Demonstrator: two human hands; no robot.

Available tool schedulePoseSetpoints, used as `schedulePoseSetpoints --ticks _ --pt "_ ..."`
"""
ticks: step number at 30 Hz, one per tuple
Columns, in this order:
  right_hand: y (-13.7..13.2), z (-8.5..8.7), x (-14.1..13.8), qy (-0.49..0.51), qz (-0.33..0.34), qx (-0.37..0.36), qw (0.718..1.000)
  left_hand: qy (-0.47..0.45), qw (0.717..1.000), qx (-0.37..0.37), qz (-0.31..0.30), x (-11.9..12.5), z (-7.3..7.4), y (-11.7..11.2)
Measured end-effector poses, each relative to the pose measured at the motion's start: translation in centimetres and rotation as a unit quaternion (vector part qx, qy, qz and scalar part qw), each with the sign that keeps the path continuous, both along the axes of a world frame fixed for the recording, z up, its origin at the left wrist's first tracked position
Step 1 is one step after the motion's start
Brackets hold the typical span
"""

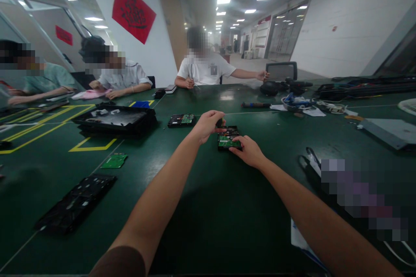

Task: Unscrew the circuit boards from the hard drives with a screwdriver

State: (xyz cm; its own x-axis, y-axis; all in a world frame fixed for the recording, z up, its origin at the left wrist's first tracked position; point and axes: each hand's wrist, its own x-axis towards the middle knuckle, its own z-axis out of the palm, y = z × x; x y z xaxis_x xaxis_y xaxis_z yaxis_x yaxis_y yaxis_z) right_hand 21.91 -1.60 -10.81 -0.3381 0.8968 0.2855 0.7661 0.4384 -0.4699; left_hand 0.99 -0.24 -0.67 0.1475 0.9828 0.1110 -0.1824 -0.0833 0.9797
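A hard drive (pixel 228 137) with a green circuit board on top lies on the green table (pixel 211 207) in front of me. My left hand (pixel 208 124) is closed in a fist just above its far left corner, gripping a small dark tool that touches the drive. My right hand (pixel 247 150) rests on the drive's near right edge, fingers curled down on it and holding it in place.
A second hard drive (pixel 181 120) lies to the left, beside a black tray (pixel 115 120). A loose green board (pixel 114 161) and a black frame (pixel 76 201) lie nearer left. Scissors (pixel 311 160) and cables sit right. Three people sit across the table.
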Motion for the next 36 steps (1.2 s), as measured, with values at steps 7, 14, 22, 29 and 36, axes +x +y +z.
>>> schedulePoseSetpoints --ticks 7,14,22,29,36 --pt "0.2 -0.3 0.2 -0.001 0.003 0.008 1.000 0.019 0.997 0.032 0.063 0.2 -0.5 0.3" --pt "0.4 -0.3 0.2 0.000 0.015 0.018 1.000 -0.010 1.000 -0.001 0.020 -0.1 -0.5 0.3" --pt "0.7 -0.7 0.3 0.005 0.013 0.018 1.000 0.053 0.995 0.051 0.068 -0.5 -0.5 0.4" --pt "0.7 -0.8 0.3 0.006 0.011 0.015 1.000 0.022 0.999 0.010 -0.028 0.1 -0.1 -0.5" --pt "0.7 -0.8 0.3 0.004 0.013 0.021 1.000 -0.018 0.998 -0.010 -0.060 -0.6 0.0 -0.2"
